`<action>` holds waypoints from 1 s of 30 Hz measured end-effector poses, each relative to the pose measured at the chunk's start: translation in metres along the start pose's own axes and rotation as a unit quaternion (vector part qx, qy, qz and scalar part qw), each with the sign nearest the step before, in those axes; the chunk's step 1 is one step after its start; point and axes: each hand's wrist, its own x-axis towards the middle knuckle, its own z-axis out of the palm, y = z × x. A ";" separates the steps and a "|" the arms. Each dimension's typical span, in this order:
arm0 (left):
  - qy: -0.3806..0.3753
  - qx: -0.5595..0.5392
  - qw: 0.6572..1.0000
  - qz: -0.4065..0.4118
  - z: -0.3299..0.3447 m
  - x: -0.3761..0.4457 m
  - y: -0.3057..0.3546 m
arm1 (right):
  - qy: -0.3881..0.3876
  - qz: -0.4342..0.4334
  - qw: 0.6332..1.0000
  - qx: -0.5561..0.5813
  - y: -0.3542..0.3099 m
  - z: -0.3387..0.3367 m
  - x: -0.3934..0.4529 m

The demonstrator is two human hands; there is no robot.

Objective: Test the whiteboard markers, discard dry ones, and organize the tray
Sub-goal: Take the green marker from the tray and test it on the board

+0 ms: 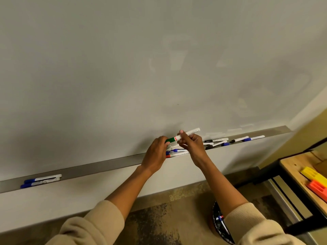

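Both my hands hold one green-capped marker (187,133) just above the metal tray (109,164) of the whiteboard (123,68). My left hand (155,154) pinches the green cap end. My right hand (192,145) grips the white barrel. Under my hands lie blue- and red-capped markers (175,152). A jumble of black- and blue-capped markers (217,141) fills the tray to the right. Two blue-capped markers (41,180) lie side by side at the tray's far left.
A dark round bin (220,222) sits on the floor under my right forearm, with a marker inside. At the right stands a wooden table with black legs (290,163), carrying a yellow block (312,175) and an orange block (318,189).
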 end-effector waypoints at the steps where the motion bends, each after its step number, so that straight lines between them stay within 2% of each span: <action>1: 0.001 0.003 1.000 0.006 0.005 0.004 0.009 | 0.012 -0.010 1.000 0.010 -0.005 -0.003 -0.002; 8: -0.018 0.004 0.998 0.061 0.028 0.030 0.071 | 0.088 -0.034 0.995 0.036 -0.024 -0.043 0.005; 10: -0.019 0.000 0.998 0.065 0.030 0.036 0.083 | 0.105 -0.045 0.990 0.082 -0.031 -0.058 0.011; 13: 0.009 -0.029 0.998 0.051 0.028 0.038 0.075 | 0.202 -0.048 0.958 0.196 -0.051 -0.104 0.026; 16: 0.034 -0.020 0.999 0.027 0.024 0.037 0.057 | 0.247 -0.066 0.950 0.179 -0.076 -0.144 0.031; 19: 0.064 -0.045 0.997 0.002 0.017 0.047 0.062 | 0.198 -0.091 0.958 0.189 -0.096 -0.138 0.027; 22: 0.085 -0.077 0.993 0.025 0.000 0.063 0.087 | 0.141 -0.106 0.960 0.217 -0.112 -0.114 0.023; 25: 0.137 -0.099 0.984 0.059 -0.023 0.084 0.111 | 0.093 -0.132 0.959 0.232 -0.130 -0.090 0.019; 27: 0.192 -0.096 0.972 0.090 -0.043 0.096 0.124 | 0.063 -0.161 0.958 0.229 -0.147 -0.074 0.015; 30: 0.284 -0.033 0.940 0.187 -0.075 0.113 0.139 | 0.024 -0.211 0.951 0.222 -0.177 -0.051 0.007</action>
